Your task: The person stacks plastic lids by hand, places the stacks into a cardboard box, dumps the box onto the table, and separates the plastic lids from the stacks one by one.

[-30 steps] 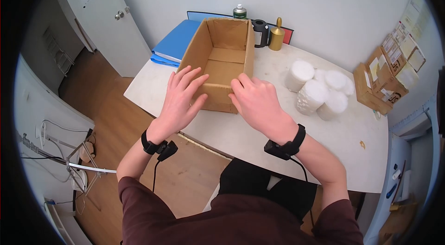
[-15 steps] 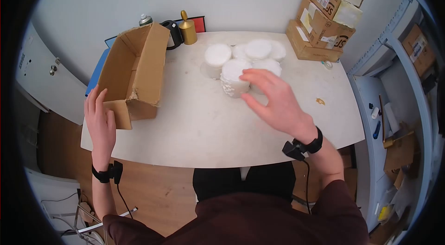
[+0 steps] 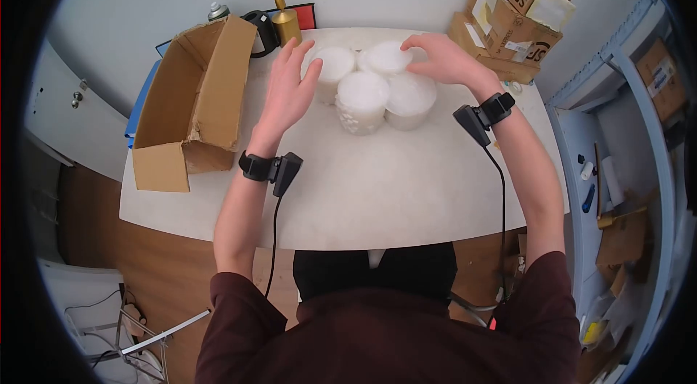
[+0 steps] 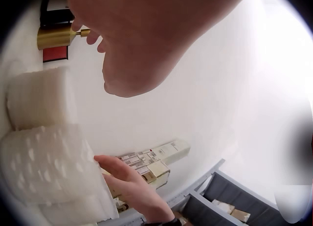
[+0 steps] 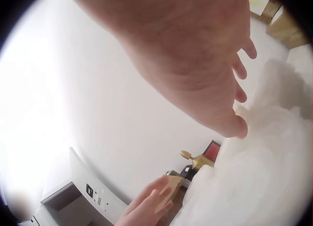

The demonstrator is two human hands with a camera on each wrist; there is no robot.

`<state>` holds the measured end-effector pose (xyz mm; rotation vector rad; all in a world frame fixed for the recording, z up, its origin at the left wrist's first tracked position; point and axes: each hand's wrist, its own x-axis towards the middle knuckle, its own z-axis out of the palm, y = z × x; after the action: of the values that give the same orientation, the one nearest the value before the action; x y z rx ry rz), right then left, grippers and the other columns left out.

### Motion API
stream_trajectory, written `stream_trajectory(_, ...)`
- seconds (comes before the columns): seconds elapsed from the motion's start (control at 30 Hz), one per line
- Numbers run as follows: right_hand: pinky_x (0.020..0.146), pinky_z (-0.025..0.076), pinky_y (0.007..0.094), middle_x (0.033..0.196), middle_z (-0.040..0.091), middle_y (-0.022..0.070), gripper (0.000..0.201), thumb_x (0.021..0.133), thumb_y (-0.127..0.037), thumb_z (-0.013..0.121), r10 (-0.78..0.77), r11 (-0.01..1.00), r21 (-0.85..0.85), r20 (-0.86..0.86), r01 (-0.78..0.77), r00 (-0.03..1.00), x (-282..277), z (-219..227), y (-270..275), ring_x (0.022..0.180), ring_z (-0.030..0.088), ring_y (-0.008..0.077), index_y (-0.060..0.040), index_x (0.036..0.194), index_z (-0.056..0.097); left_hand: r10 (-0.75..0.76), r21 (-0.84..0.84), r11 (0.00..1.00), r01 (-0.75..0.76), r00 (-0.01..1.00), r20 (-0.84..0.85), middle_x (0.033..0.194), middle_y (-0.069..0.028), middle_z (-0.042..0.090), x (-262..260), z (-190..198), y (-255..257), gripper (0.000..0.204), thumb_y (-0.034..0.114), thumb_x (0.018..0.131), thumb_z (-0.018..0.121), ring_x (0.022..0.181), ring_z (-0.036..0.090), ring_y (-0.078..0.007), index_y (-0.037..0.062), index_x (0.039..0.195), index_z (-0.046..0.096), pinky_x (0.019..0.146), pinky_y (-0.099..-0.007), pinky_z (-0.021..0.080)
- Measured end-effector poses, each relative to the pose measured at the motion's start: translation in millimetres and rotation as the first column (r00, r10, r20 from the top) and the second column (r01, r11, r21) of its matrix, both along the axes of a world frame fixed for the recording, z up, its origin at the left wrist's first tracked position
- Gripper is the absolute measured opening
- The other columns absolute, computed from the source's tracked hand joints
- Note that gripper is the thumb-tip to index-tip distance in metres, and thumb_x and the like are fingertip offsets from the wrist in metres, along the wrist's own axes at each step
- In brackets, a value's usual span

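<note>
A cluster of several white, soft-looking cylindrical rolls stands on the table; the front roll point(image 3: 361, 97) has bumpy, bubbled sides. My left hand point(image 3: 290, 90) hovers at the left of the cluster, fingers extended and thumb spread, close beside the left roll point(image 3: 335, 64). At the back right, my right hand point(image 3: 449, 61) reaches over with fingertips right at the edge of the back roll point(image 3: 387, 57). Its thumb lies over the right roll point(image 3: 410, 101). In the right wrist view the fingers point(image 5: 239, 69) are spread and loosely bent above the white material.
An open cardboard box point(image 3: 229, 79) stands at the left of the white table point(image 3: 406, 188). Behind it are a black jug-like item point(image 3: 261, 32), a gold cylinder with a handle point(image 3: 285, 22) and a spray can point(image 3: 218, 11). Stacked cartons point(image 3: 501, 28) fill the back right corner, near a shelf point(image 3: 617, 72).
Both hands left the box's front edge. The right hand moved to the rolls first, then farther back; the left hand followed from the box to their left side. The view turned right.
</note>
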<state>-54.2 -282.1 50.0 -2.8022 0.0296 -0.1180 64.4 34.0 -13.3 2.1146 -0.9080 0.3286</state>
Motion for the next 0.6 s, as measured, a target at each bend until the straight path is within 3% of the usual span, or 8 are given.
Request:
stream_trajectory(0.07, 0.119, 0.049, 0.0458, 0.148, 0.067, 0.0192, 0.045, 0.098, -0.021, 0.071, -0.012, 1.0, 0.024, -0.019, 0.013, 1.0, 3.0, 3.9, 13.0, 0.139, 0.06, 0.0367, -0.0063, 0.14, 0.07, -0.053, -0.045, 0.998, 0.047, 0.988, -0.148, 0.174, -0.0294, 0.039, 14.9, -14.9, -8.5, 0.061, 0.043, 0.112, 0.06, 0.161, 0.038, -0.0439, 0.0055, 0.16, 0.055, 0.13, -0.0511, 0.035)
stream_trajectory(0.13, 0.12, 0.048, 0.046, 0.148, 0.067, 0.019, 0.044, 0.098, -0.02, 0.07, -0.023, 0.999, 0.035, -0.043, 0.025, 0.999, 6.5, 0.9, 14.8, 0.141, 0.059, 0.0366, -0.0064, 0.14, 0.071, -0.061, -0.024, 0.998, 0.057, 0.983, -0.171, 0.175, -0.0298, 0.037, 14.0, -18.1, -12.8, 0.063, 0.045, 0.111, 0.06, 0.162, 0.036, -0.0446, 0.0057, 0.161, 0.055, 0.131, -0.051, 0.034)
stream_trajectory(0.17, 0.122, 0.047, 0.047, 0.148, 0.066, 0.0199, 0.043, 0.099, -0.02, 0.068, 0.026, 0.999, -0.036, 0.005, -0.026, 1.0, 9.3, -6.3, 11.3, 0.144, 0.056, 0.0367, -0.0069, 0.139, 0.072, -0.072, -0.012, 0.997, 0.071, 0.978, -0.197, 0.176, -0.0302, 0.036, 12.1, -18.1, -16.4, 0.066, 0.046, 0.11, 0.061, 0.163, 0.035, -0.0452, 0.0059, 0.162, 0.055, 0.131, -0.051, 0.032)
stream_trajectory(0.27, 0.124, 0.044, 0.0483, 0.151, 0.065, 0.0201, 0.041, 0.1, -0.022, 0.067, 0.053, 0.992, -0.114, 0.076, -0.044, 0.996, 6.8, -19.5, 10.7, 0.149, 0.051, 0.0374, -0.0078, 0.139, 0.073, -0.085, 0.052, 0.994, 0.1, 0.968, -0.237, 0.178, -0.0269, 0.034, 5.8, -18.1, -16.4, 0.062, 0.045, 0.112, 0.062, 0.164, 0.036, -0.0403, 0.0072, 0.161, 0.057, 0.129, -0.0466, 0.036)
stream_trajectory(0.33, 0.125, 0.044, 0.0487, 0.153, 0.064, 0.0196, 0.041, 0.102, -0.022, 0.066, 0.029, 0.993, -0.118, 0.112, -0.016, 0.993, -2.2, -21.1, 14.3, 0.152, 0.049, 0.0381, -0.0084, 0.14, 0.073, -0.087, 0.053, 0.993, 0.102, 0.968, -0.235, 0.178, -0.0271, 0.033, 7.3, -22.0, -16.0, 0.062, 0.045, 0.112, 0.062, 0.165, 0.035, -0.0402, 0.0072, 0.161, 0.057, 0.128, -0.0469, 0.038)
stream_trajectory(0.4, 0.125, 0.044, 0.0493, 0.155, 0.062, 0.0186, 0.043, 0.102, -0.029, 0.07, 0.051, 0.998, -0.044, 0.288, -0.04, 0.956, -25.1, -10.7, 24.2, 0.153, 0.047, 0.0406, -0.008, 0.14, 0.072, -0.095, 0.051, 0.993, 0.111, 0.965, -0.244, 0.178, -0.0273, 0.033, 8.3, -28.0, -15.8, 0.062, 0.045, 0.112, 0.062, 0.165, 0.034, -0.0401, 0.0073, 0.16, 0.057, 0.127, -0.0473, 0.039)
stream_trajectory(0.53, 0.124, 0.044, 0.0497, 0.152, 0.064, 0.0175, 0.044, 0.099, -0.028, 0.077, 0.161, 0.986, -0.004, 0.249, -0.165, 0.955, -86.9, -5.4, 62.3, 0.153, 0.048, 0.0383, -0.0075, 0.138, 0.071, -0.093, 0.025, 0.995, 0.097, 0.984, -0.149, 0.175, -0.0303, 0.037, -3.7, -16.6, -14.0, 0.06, 0.044, 0.11, 0.062, 0.163, 0.035, -0.0447, 0.0049, 0.156, 0.06, 0.13, -0.0527, 0.036)
stream_trajectory(0.6, 0.122, 0.046, 0.0498, 0.144, 0.068, 0.0164, 0.039, 0.094, -0.021, 0.083, 0.228, 0.966, -0.185, 0.286, -0.18, 0.931, -100.3, -19.1, 71.6, 0.149, 0.054, 0.0371, -0.0059, 0.129, 0.073, -0.093, 0.005, 0.996, 0.094, 0.988, -0.127, 0.173, -0.0299, 0.039, -14.3, -2.7, -5.9, 0.059, 0.043, 0.111, 0.062, 0.162, 0.035, -0.0444, 0.0046, 0.155, 0.061, 0.129, -0.0528, 0.036)
